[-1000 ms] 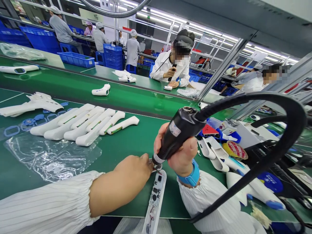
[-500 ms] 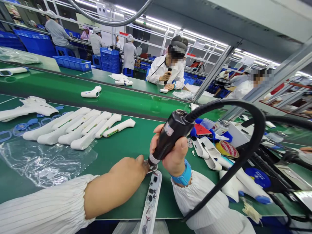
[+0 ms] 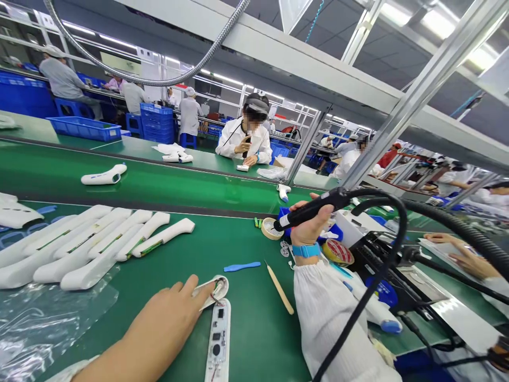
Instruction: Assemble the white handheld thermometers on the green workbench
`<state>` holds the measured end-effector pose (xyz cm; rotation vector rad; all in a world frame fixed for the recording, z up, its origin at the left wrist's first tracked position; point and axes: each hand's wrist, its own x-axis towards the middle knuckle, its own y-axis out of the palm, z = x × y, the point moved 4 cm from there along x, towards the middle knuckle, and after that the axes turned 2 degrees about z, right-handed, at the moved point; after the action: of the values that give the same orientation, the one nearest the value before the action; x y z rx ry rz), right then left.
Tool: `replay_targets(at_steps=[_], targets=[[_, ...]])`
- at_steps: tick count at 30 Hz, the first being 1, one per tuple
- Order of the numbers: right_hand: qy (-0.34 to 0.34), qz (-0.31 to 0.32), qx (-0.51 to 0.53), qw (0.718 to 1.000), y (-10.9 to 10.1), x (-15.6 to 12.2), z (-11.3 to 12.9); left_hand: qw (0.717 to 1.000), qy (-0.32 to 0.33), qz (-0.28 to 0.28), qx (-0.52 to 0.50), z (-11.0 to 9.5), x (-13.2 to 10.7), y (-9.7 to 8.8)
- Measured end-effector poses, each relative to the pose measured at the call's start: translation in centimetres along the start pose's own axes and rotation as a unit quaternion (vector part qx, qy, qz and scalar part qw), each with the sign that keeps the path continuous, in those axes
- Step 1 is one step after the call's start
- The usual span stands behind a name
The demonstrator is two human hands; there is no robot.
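My right hand (image 3: pixel 310 225) grips a black electric screwdriver (image 3: pixel 314 208), tilted so its bit points down left at a round shallow dish (image 3: pixel 272 229) that seems to hold small screws. Whether the bit touches them I cannot tell. Closed on a small white plastic housing piece (image 3: pixel 221 288), my left hand (image 3: pixel 178 305) keeps it on the green bench. Thin wires run from that piece to a circuit board (image 3: pixel 217 337) in a long white shell. A blue pry stick (image 3: pixel 242 267) and a wooden-handled pick (image 3: pixel 280 289) lie between my hands.
White handle shells (image 3: pixel 99 246) lie in a row at left, beside a clear plastic bag (image 3: pixel 59 323). Tape (image 3: pixel 338 251), white casings (image 3: pixel 368 302) and cables crowd the right side. A green conveyor (image 3: pixel 178 193) runs behind; a co-worker (image 3: pixel 246 132) sits across it.
My right hand has carried the screwdriver away from the housing piece, to the right and back toward the dish. My left hand stays on the piece. The view has swung right.
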<state>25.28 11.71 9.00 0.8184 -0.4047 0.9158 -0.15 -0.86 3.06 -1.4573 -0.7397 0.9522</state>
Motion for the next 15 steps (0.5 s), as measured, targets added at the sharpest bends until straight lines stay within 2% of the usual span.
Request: replay_targets(at_steps=[4, 9, 12, 15], targets=[[-0.008, -0.002, -0.032, 0.999, -0.5, 0.7, -3.0, 0.997, 0.015, -0.028, -0.069, 0.4, -0.4, 2.0], [-0.004, 0.003, -0.054, 0.999, -0.7, 1.0, -5.5, 0.98, 0.032, -0.148, -0.13, 0.9, -1.6, 3.4], [0.0, 0.006, -0.057, 0.998, -0.6, 1.0, -6.2, 0.971, 0.023, -0.183, -0.15, 1.1, -2.1, 3.7], [0.0, 0.011, -0.048, 0.999, -0.3, 1.0, -5.8, 0.966, 0.008, -0.185, -0.181, 1.3, -2.1, 3.4]])
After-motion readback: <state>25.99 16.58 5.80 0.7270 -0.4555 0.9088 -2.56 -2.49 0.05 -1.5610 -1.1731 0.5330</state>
